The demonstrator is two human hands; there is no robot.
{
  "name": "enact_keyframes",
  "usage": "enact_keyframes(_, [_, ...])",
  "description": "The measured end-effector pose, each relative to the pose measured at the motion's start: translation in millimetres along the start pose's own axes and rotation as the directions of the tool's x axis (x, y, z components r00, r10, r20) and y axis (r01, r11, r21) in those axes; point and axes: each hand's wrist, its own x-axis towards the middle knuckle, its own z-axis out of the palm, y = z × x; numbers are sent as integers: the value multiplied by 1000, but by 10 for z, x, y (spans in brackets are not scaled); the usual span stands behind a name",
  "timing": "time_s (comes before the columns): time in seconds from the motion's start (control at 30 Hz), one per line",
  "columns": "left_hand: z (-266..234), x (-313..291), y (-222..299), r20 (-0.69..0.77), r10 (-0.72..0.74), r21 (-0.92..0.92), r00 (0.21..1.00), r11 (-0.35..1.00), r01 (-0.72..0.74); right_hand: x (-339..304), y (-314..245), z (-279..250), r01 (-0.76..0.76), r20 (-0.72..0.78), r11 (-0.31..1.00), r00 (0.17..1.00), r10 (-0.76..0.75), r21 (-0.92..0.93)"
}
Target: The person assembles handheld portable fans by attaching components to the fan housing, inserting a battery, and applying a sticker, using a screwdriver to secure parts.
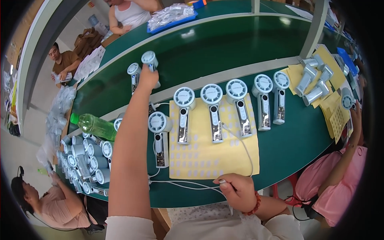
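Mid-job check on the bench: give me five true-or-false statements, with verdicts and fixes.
1. The left hand holds a fan. True.
2. The right hand holds a fan. False: no fan is in it; a red bracelet circles its wrist.
3. The green bottle stands upright. False: it lies on its side.
4. A yellow sheet lies under several fans. True.
5. The blue tray across the bench holds bottles. False: it holds heaped packets.
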Motion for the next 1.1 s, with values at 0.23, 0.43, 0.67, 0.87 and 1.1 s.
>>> enact_keyframes(0.23, [-530,-156,109,41,112,174,993,978,-117,-60,13,-24,-115,156,993,981,119,-32])
enact_keyframes(0.43, [-832,-1642,342,-130,45,-120,990,991,-61,-153,3,-88,-68,131,997,989,63,33])
enact_keyframes(0.67, [-619,-2568,15,243,-148,130,959,984,119,-359,-66,110,-116,208,980,975,81,163])
enact_keyframes(0.87, [-760,-2901,359,107,-160,-311,981,932,186,-414,26,328,-178,161,914,979,126,365])
enact_keyframes(1.1, [-868,-3685,973,363,-70,-923,929,113,368,-355,-137,400,-52,127,968,992,21,246])
